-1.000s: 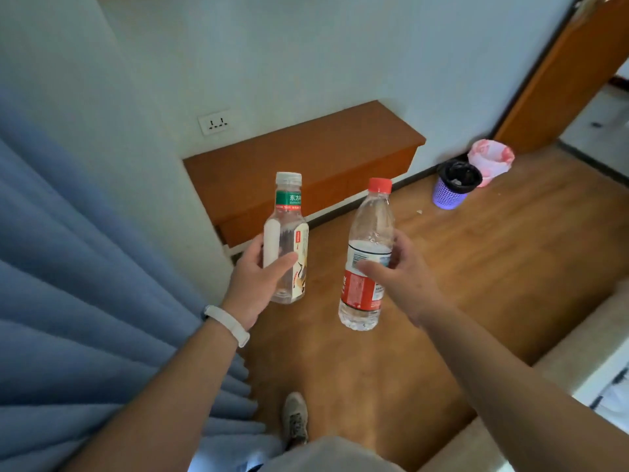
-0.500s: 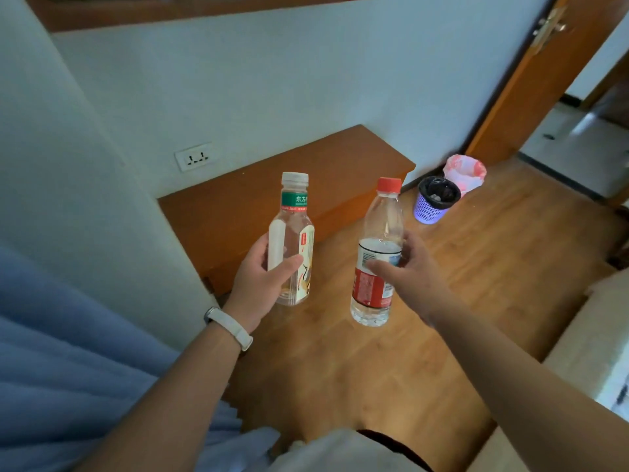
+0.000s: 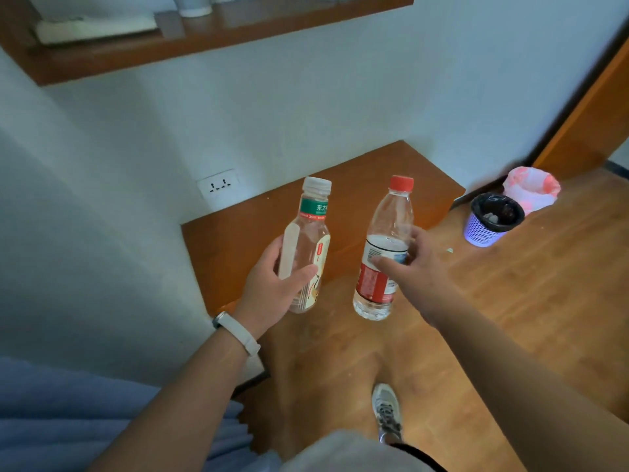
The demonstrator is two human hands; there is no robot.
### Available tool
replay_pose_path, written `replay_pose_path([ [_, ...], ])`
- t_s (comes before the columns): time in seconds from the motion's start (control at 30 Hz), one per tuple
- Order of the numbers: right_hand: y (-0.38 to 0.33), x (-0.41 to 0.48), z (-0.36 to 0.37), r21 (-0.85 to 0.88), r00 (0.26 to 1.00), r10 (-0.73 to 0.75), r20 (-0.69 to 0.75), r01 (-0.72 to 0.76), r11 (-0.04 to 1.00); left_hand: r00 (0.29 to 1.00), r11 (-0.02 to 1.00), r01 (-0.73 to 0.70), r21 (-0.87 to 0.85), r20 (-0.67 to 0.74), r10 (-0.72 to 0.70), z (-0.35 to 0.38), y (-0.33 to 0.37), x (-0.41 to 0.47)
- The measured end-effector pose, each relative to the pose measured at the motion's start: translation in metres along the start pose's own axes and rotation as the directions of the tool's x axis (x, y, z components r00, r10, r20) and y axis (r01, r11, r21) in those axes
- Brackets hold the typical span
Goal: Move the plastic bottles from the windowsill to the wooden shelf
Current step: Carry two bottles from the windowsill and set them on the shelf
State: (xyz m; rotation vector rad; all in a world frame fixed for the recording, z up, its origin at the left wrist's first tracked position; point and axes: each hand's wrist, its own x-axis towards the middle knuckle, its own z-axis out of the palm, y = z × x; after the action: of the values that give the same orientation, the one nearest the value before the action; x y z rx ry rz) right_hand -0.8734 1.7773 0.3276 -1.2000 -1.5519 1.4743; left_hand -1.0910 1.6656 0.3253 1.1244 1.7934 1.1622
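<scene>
While held aloft, step: carrying, neither placed.
Left grip (image 3: 272, 284): holds white-capped, green-labelled clear plastic bottle (image 3: 313, 226).
Right grip (image 3: 412, 277): holds red-capped clear plastic bottle (image 3: 389, 216).
Next, likely: stand both on brown wooden wall shelf (image 3: 238, 39).

Worn on the head, wide-angle, looking forward and steeply down along both forearms. Close on the left hand (image 3: 272, 284) and right hand (image 3: 412, 277), mid-frame. Faces the wall (image 3: 340, 97) beyond the hands, wooden shelf (image 3: 204, 39) above them, floor (image 3: 510, 301) below. Single view.
</scene>
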Motion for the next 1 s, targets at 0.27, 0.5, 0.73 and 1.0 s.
replay_pose_path([
  [0.27,-0.012,0.108,-0.056,-0.001,0.992,-0.004,0.123,0.004,1.000,0.987,0.996,0.087,-0.023,-0.133,-0.089,0.054,0.050,0.086],
  [0.5,-0.013,0.184,-0.097,-0.055,0.987,0.007,0.160,0.002,0.998,0.973,0.989,0.130,-0.076,-0.183,-0.142,0.097,0.066,0.141],
  [0.73,-0.010,0.232,-0.097,-0.121,0.975,0.050,0.216,-0.024,0.992,0.937,0.965,0.224,-0.137,-0.243,-0.252,0.100,0.061,0.183],
  [1.0,-0.005,0.282,-0.052,-0.228,0.956,0.091,0.278,-0.026,0.973,0.921,0.943,0.271,-0.191,-0.234,-0.312,0.074,0.023,0.236],
])
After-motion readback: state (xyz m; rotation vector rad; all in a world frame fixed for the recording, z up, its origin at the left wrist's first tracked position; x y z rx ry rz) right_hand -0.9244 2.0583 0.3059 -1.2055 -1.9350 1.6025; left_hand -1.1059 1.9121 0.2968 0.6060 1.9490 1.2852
